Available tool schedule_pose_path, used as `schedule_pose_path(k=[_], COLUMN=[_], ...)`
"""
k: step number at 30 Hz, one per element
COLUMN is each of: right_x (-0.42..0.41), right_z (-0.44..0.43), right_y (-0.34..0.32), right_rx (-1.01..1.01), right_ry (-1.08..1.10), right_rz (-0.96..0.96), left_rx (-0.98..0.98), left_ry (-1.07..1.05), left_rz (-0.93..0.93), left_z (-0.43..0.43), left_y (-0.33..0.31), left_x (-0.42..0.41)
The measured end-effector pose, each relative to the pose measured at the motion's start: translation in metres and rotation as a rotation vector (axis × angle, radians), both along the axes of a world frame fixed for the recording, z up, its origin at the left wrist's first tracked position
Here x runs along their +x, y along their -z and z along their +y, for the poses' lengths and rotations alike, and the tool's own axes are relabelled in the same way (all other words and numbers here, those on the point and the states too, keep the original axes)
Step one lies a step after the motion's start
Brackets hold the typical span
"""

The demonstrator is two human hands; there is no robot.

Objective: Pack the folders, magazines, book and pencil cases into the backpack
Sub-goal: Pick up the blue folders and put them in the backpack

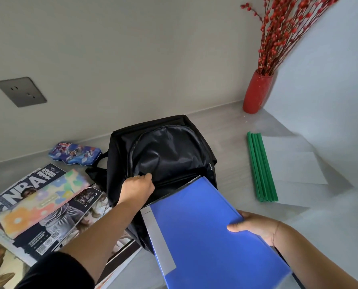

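A black backpack (163,151) lies open on the grey desk, its dark lining showing. My left hand (137,187) grips the front edge of the opening and holds it apart. My right hand (257,226) holds a blue folder (205,232) by its right edge; the folder's far corner is inside the bag's opening. To the left lie magazines (38,207), one with NBA on its cover, with a flowery pastel pencil case (42,201) on top. A blue cartoon pencil case (74,155) sits by the wall.
Clear folders with green spines (261,166) lie right of the backpack. A red vase (255,92) with red berry branches stands in the back right corner. A wall socket (21,91) is at the left. The desk (236,130) meets walls behind and to the right.
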State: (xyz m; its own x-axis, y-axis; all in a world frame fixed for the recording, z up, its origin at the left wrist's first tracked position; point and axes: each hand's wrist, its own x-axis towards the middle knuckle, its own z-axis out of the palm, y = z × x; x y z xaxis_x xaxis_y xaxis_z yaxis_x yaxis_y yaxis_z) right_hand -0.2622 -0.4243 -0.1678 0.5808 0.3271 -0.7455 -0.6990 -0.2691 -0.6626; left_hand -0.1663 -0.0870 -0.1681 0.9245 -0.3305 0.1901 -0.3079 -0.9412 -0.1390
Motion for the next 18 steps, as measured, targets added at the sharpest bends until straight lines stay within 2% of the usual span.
schedule_pose_path(k=[3, 7, 13, 18], right_x=[0.005, 0.008, 0.012, 0.016], right_z=[0.004, 0.005, 0.007, 0.008], right_y=[-0.001, -0.001, -0.004, -0.004], right_rx=[-0.01, -0.012, -0.032, -0.042], right_ry=[-0.021, -0.041, -0.047, -0.063], right_rz=[0.035, 0.053, 0.063, 0.061], left_rx=[0.038, 0.329, 0.425, 0.368], left_ry=[0.022, 0.069, 0.033, 0.041], left_rz=[0.037, 0.344, 0.299, 0.231], left_z=[-0.011, -0.011, -0.026, -0.035], left_y=[-0.012, 0.01, 0.018, 0.019], left_x=[0.005, 0.006, 0.015, 0.024])
